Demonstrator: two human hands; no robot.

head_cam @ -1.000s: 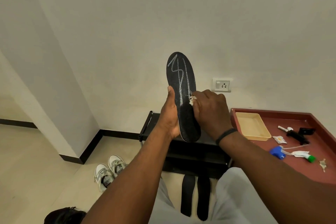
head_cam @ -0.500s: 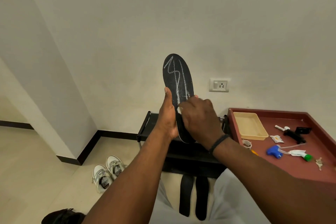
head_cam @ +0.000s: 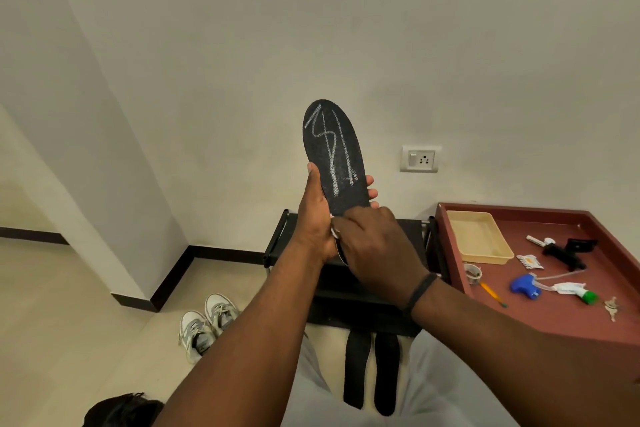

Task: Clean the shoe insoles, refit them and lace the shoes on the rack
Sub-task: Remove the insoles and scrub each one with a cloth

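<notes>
Against pale wall, upright black insole (head_cam: 337, 163) bears white chalk scribbles.

The insole (head_cam: 334, 156) is black with pale chalky zigzag scribbles. Two plain black insoles (head_cam: 372, 369) lie on the cream floor (head_cam: 69, 322). The sneakers (head_cam: 207, 324) are white and grey. The tray (head_cam: 554, 308) is brick red, holding a cream tub (head_cam: 479, 236) and a blue sprayer (head_cam: 524, 286). The rack (head_cam: 346, 288) is black, the wristband (head_cam: 419, 291) black.
</notes>
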